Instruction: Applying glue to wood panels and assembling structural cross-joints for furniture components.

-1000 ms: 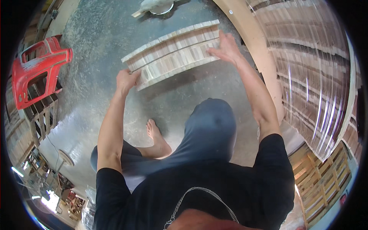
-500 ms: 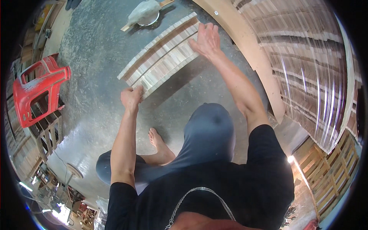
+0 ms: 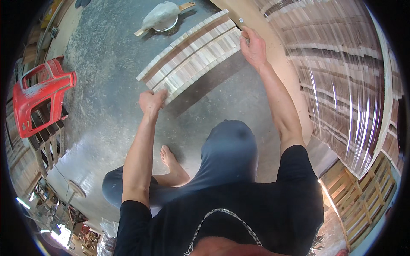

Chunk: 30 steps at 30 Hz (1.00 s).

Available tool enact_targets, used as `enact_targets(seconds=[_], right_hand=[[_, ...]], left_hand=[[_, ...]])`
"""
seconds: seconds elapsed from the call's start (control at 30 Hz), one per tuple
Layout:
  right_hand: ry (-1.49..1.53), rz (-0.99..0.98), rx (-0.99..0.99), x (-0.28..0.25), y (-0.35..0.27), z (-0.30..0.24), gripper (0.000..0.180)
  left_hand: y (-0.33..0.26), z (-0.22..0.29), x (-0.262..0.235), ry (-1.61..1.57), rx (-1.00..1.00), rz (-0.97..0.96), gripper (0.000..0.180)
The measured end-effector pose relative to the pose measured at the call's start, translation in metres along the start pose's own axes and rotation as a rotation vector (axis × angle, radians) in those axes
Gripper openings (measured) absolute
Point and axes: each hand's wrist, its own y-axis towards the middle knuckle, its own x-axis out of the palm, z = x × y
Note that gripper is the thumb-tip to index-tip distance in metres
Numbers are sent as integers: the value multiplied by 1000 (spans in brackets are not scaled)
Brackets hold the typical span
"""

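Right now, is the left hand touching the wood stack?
Touching. The head view shows the left hand at the left end of the wood stack, its thumb overlapping the wood with no gap visible.

Grey floor (image 3: 111, 85), mottled and scuffed, with pale patches.
At its far side sits a pale plastic bag (image 3: 161, 13) over a round, shiny-rimmed thing, a wood strip (image 3: 186, 6) jutting out beside it; a bare foot (image 3: 174, 170) rests flat nearer in, a dark shadow (image 3: 209, 85) falls across the middle, and a slatted wooden pallet (image 3: 54, 150) stands at the left.
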Motion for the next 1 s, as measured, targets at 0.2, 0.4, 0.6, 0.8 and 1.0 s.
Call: enact_targets(seconds=[0.2, 0.4, 0.6, 0.8, 1.0], right_hand=[[-73, 163, 30, 7, 10, 17, 29], [-70, 159, 86, 8, 20, 18, 28], [-79, 224, 76, 14, 20, 22, 32], [-135, 182, 117, 19, 24, 23, 31], [-305, 3, 225, 13, 43, 17, 25]], left_hand=[[1, 12, 7, 48, 5, -24, 41], [6, 15, 11, 25, -4, -5, 42], [15, 12, 13, 38, 26, -13, 43], [13, 12, 12, 33, 31, -8, 44], [16, 13, 10, 3, 25, 1, 44]])
